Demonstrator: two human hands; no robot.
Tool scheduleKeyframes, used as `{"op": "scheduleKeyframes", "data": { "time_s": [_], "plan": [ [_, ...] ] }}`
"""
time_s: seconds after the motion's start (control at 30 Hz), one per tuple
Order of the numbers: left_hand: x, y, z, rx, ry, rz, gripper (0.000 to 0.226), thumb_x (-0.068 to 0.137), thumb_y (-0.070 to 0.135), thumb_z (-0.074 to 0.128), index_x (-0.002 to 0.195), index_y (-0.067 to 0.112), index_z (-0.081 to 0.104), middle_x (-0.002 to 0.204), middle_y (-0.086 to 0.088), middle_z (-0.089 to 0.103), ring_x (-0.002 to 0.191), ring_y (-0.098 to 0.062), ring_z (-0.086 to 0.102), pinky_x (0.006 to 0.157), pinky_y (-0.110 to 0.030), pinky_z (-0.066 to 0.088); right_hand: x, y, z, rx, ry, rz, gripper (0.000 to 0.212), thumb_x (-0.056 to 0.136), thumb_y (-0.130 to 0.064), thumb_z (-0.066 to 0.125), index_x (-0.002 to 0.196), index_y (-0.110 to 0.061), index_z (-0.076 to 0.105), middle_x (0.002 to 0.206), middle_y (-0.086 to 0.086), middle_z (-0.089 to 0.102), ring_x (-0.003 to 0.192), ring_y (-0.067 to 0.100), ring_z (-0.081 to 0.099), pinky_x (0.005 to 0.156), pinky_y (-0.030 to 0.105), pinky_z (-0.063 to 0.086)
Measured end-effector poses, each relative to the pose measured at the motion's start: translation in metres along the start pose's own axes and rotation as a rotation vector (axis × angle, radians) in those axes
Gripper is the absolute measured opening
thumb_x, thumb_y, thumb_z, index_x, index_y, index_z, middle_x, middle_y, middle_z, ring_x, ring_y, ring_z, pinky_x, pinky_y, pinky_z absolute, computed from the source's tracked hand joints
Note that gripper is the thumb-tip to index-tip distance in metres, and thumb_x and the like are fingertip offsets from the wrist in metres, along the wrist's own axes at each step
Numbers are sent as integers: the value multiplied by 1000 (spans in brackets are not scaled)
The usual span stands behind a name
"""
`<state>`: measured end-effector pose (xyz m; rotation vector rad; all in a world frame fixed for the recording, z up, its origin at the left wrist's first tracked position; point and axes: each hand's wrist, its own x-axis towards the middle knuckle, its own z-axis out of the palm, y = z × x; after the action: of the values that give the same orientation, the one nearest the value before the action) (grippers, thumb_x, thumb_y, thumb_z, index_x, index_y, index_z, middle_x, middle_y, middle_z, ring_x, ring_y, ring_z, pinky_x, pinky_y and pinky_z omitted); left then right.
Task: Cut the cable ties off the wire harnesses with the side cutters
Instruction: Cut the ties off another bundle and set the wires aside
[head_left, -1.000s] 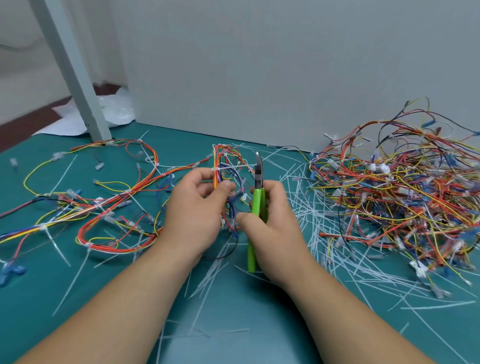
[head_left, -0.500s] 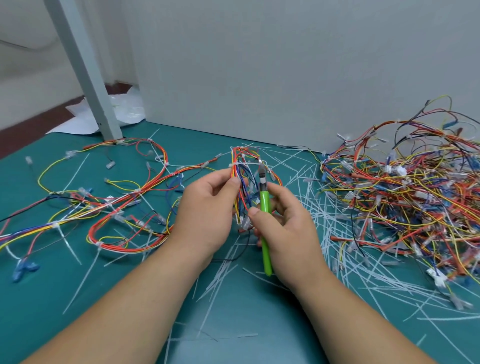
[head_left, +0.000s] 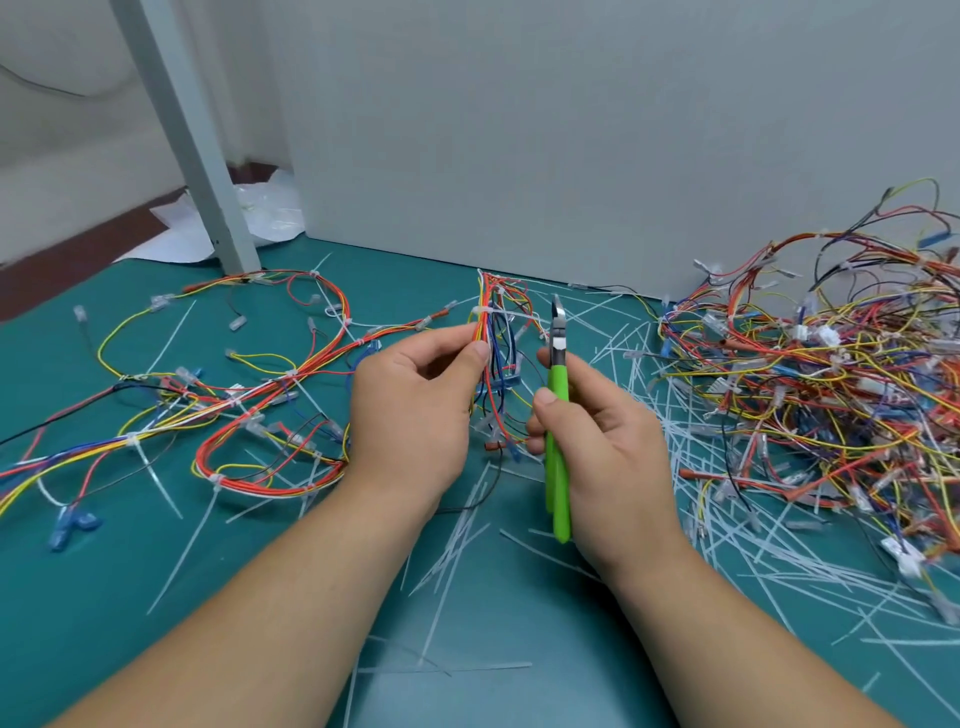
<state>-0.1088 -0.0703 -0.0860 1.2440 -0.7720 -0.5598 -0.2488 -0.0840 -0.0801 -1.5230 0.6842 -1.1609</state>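
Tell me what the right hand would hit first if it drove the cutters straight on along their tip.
Probably nothing close: the side cutters in the right hand point away, just right of the held wire harness. Beyond lie cut cable ties, then the wall; depth is unclear.

Your left hand (head_left: 410, 415) covers part of the harness (head_left: 491, 322) it pinches. The wire pile (head_left: 831, 389) runs off the right edge. The cutters (head_left: 558, 384) face you edge-on, so the blade gap is unreadable.

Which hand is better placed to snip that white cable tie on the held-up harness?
Right. The right hand holds the green side cutters, tips near the cable tie; the left hand pinches the wire harness.
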Motion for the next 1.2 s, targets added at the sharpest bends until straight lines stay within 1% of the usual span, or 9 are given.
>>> {"op": "scheduleKeyframes", "data": {
  "time_s": [0.07,0.2,0.3,0.37,0.47,0.73,0.87,1.0,1.2],
  "plan": [
    [-1,1,0,18,9,15,14,91,15,73,102,20,81,90,13,78,76,1,67,74,-26,51,-1,-2,0,72,-9,28,26,86,-28,65,101,-45,78,73,-9,66,68,10,59,64,22,51],
    [-2,4,0,50,35,58,17,91,13,74,92,29,79,78,17,75,62,4,60,69,-22,49,-1,-5,-1,289,-97,269,38,74,-40,68,104,-19,79,73,13,63,58,23,59,52,28,48],
    [-5,7,0,124,14,104,14,91,13,73,101,21,81,84,16,77,71,4,65,71,-17,50,-1,-2,0,330,-122,348,36,81,-35,65,107,-14,77,76,16,65,56,25,61,50,29,48],
    [-7,8,1,142,7,124,15,91,12,73,102,20,81,87,17,77,78,4,68,75,-13,51,-1,-2,1,339,-118,344,41,76,-38,68,107,-12,76,77,17,66,55,25,62,49,29,49],
    [-7,10,1,151,4,133,15,91,11,73,102,19,80,86,17,77,80,2,70,76,-14,52,-1,-3,2,329,-127,331,47,71,-44,69,105,-13,76,77,17,68,56,25,63,49,29,50],
    [-11,11,2,168,-21,160,17,91,12,74,102,23,80,85,17,77,78,1,70,76,-18,53,-5,-6,4,234,-120,252,34,74,-45,66,94,-19,77,77,13,68,57,22,63,49,28,51],
    [-10,12,1,172,-23,180,20,91,10,73,99,27,78,83,22,75,79,4,70,76,-14,52,-3,-5,4,230,-119,257,33,74,-45,67,95,-23,79,75,13,68,55,22,62,48,28,51],
    [-9,12,0,145,-10,171,18,92,11,73,101,25,79,86,21,76,83,1,71,78,-18,55,-4,-5,3,278,-129,275,35,74,-44,68,96,-18,78,75,15,67,54,23,62,48,28,50],
    [-11,11,1,148,-31,179,17,91,11,73,101,24,80,86,16,77,84,-2,72,80,-21,55,-5,-5,5,264,-125,243,29,75,-42,68,97,-28,80,76,13,68,56,22,63,49,27,51]
  ]
}}
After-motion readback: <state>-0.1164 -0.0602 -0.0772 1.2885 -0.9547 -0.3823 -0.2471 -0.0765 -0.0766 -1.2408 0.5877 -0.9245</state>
